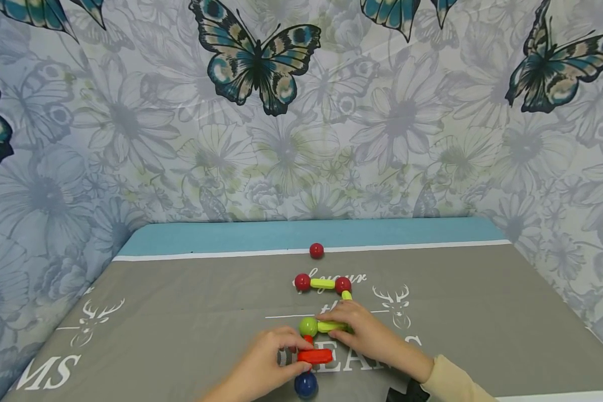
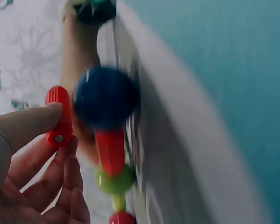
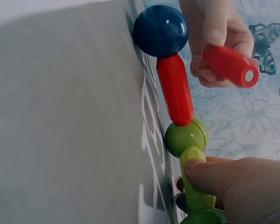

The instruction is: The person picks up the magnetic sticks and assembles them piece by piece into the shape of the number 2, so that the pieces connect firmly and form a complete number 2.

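My left hand [image 1: 261, 360] pinches a loose red magnetic rod [image 1: 316, 355] between thumb and fingers. A round silver magnet shows in its end [image 3: 249, 75]. Beneath it in the head view, a blue ball [image 1: 306, 386] joins a second red rod [image 3: 175, 88], which runs to a green ball [image 1: 309, 326]. From that ball a yellow-green rod [image 3: 195, 186] leads to another green ball [image 3: 206, 217]. My right hand [image 1: 369, 333] grips this yellow-green rod, its thumb lying along it; the fingers hide the far green ball in the head view.
Beyond my right hand, the chain continues through a short yellow rod [image 1: 347, 295], a red ball [image 1: 343, 285], another yellow rod [image 1: 322, 283] and a red ball [image 1: 302, 282]. A separate red ball [image 1: 316, 250] lies farther back. A grey printed cloth [image 1: 191, 312] covers the table.
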Demonstrator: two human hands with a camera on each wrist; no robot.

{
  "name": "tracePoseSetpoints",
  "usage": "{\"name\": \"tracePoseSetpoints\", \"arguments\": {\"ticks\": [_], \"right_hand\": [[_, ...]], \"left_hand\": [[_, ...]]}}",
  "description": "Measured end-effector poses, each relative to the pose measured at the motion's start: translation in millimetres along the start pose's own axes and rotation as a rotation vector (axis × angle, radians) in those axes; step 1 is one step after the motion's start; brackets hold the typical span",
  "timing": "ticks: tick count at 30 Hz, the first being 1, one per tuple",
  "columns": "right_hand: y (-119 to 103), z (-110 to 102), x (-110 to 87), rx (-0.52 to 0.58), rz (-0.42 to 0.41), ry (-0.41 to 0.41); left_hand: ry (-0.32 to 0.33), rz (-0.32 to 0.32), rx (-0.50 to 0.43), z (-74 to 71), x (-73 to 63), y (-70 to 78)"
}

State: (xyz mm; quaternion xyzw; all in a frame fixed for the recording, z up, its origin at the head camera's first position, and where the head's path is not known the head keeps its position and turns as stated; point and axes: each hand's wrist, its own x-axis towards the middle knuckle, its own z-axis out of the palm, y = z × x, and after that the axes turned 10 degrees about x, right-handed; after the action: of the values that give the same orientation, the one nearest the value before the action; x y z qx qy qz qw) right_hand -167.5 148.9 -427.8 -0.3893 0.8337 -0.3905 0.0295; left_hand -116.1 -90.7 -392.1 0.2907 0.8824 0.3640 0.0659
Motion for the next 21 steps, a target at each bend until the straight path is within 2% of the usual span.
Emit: {"name": "tracePoseSetpoints", "arguments": {"ticks": [4,6,9,16,21], "right_hand": [[1,0,-0.4,0.002,-0.012,0.005],[1,0,-0.6,0.004,-0.009,0.005],[0,0,-0.7,0.008,0.005,0.004],[-1,-1,-0.8,0.015,0.012,0.001],[-1,0,-0.1,0.006,-0.018,0.015]], "left_hand": [[-0.047,0.061,0.009,11.6,-0.9,7.7],[-0.046,0.109,0.027,16.2,-1.1,9.4],[-0.038,0.131,0.067,20.7,-0.5,10.2],[-0.082,0.066,0.118,25.6,1.3,10.6],[-0.097,0.059,0.147,28.0,2.6,10.3]]}}
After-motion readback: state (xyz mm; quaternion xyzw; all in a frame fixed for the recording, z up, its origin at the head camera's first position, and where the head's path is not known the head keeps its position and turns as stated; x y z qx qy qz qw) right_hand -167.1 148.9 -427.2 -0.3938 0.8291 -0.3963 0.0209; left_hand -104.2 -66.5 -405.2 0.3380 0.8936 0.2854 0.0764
